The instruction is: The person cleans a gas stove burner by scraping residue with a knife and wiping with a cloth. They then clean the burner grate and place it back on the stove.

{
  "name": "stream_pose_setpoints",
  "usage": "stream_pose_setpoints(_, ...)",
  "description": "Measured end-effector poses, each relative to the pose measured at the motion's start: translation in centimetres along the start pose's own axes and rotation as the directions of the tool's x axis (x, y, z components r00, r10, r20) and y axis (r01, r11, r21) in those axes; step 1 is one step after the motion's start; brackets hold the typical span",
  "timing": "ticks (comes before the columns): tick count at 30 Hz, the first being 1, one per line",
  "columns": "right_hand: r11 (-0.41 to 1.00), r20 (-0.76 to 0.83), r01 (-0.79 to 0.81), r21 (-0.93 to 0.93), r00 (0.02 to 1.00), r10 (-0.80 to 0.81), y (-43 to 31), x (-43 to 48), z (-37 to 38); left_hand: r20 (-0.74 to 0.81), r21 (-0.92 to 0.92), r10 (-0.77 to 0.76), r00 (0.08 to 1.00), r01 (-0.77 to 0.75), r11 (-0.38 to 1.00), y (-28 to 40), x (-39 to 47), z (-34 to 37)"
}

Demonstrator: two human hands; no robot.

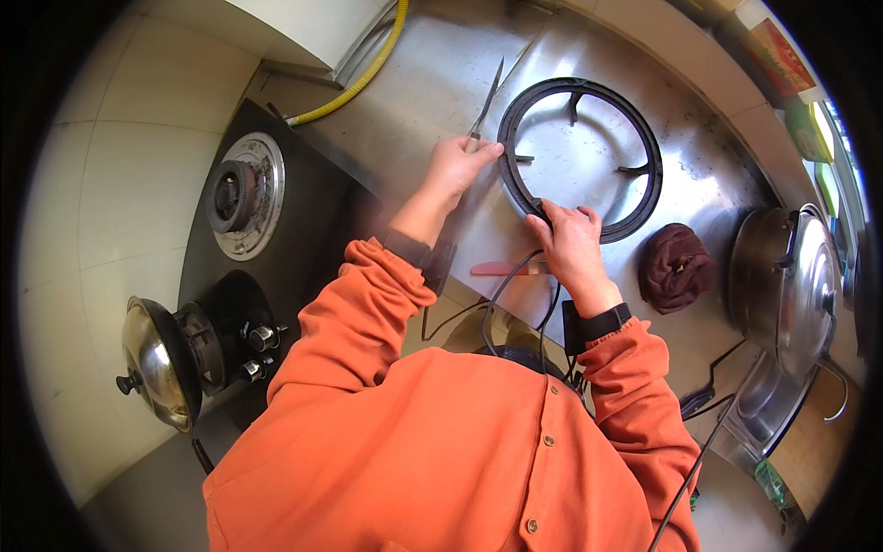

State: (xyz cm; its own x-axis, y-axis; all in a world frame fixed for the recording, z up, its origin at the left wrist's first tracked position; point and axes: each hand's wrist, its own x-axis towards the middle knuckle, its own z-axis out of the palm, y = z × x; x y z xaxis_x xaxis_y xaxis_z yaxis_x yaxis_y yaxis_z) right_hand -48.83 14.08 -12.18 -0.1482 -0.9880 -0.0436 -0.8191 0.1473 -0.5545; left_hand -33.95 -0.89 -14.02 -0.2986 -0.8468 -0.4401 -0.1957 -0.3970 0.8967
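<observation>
My left hand (455, 165) grips the light handle of a knife (489, 100), its narrow dark blade pointing away from me. Its thumb reaches the left rim of a round black pan support (653, 131), a gas-stove ring with several inward prongs, over the stainless steel counter (428, 90). My right hand (571, 238) holds the ring's near edge between thumb and fingers. Just left of my right hand, a red-bladed knife (500, 269) lies near the counter's front edge, its handle partly hidden. A crumpled dark brown cloth (676, 268) lies to the right of the ring.
At left is a black gas hob with a bare burner (234, 196) and a lidded wok (157, 362). A yellow hose (359, 83) runs behind it. A large lidded steel pot (766, 276) stands at right by a sink (769, 407). Cables (491, 310) hang before me.
</observation>
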Motion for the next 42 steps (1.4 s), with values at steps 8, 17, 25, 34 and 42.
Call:
stream_pose_setpoints(8,1.000,-0.021,0.014,-0.025,1.000,-0.014,0.3,0.0,0.4,-0.017,0.148,0.039,0.999,-0.036,0.988,0.7,1.9,0.7)
stream_pose_setpoints(17,0.964,0.108,0.185,-0.190,0.980,-0.166,6.2,0.9,-4.2,0.120,0.146,-0.108,0.987,0.091,0.985,-1.1,-1.5,0.7)
stream_pose_setpoints(25,0.957,-0.011,0.067,-0.282,0.997,-0.073,2.6,2.6,-4.0,0.096,0.595,0.399,0.912,-0.374,0.712,-2.6,-7.1,-0.1)
stream_pose_setpoints(34,0.994,-0.233,-0.033,-0.101,0.972,0.009,1.4,3.1,2.1,0.140,0.849,0.450,0.882,-0.340,0.403,0.5,-3.5,0.3)
stream_pose_setpoints(42,0.997,-0.203,-0.024,-0.074,0.979,0.009,2.0,2.7,1.3,0.177,0.842,0.446,0.878,-0.370,0.393,1.4,-2.8,0.8)
